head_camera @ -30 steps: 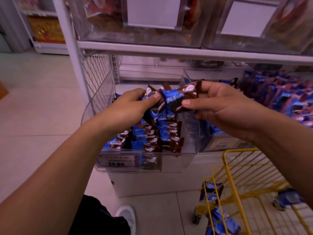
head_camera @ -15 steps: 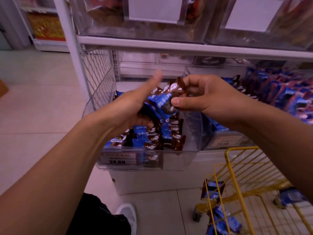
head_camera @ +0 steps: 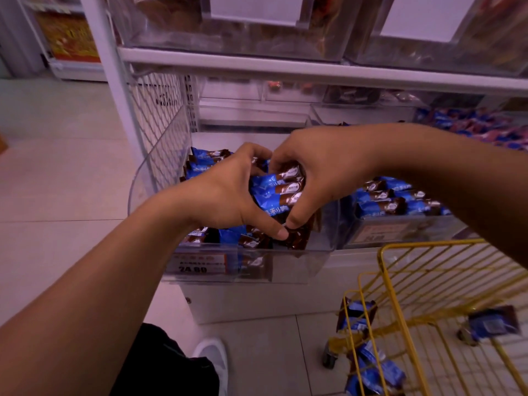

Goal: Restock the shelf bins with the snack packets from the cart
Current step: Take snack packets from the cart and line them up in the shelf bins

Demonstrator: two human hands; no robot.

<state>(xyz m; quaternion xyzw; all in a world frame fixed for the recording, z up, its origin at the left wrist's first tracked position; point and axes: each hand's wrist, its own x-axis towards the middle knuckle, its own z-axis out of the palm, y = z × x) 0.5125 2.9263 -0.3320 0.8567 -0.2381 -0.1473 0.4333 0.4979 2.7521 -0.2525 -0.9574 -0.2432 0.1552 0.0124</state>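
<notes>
a: where are the snack packets (head_camera: 278,188) right now?

b: a small stack of blue-and-brown ones sits between both hands, over the clear shelf bin (head_camera: 297,267) at the left end of the lower shelf. more of the same packets lie under them in that bin.

a: how is each grip set?

b: the left hand (head_camera: 225,192) curls round the stack's left side, thumb reaching along the near side to the bin's front. the right hand (head_camera: 317,172) curls over from the right, fingers on top, thumb pressing down at the near edge. the two thumb tips nearly meet. both pinch the same stack.

a: which way do the packets run?

b: long axis roughly left to right, tilted a little up toward the right. the blue ends point left, the brown ends point right into the right palm. they are stacked one behind the other, front to back.

a: what else is around?

b: a price label (head_camera: 197,264) on the bin's front wall. just to the right, a second clear bin (head_camera: 400,230) holds the same packets. the yellow wire cart (head_camera: 400,281) stands at lower right with a few blue packets (head_camera: 371,372) in its near corner. a white shoe (head_camera: 213,358) rests on the tiled floor (head_camera: 57,172) below.
</notes>
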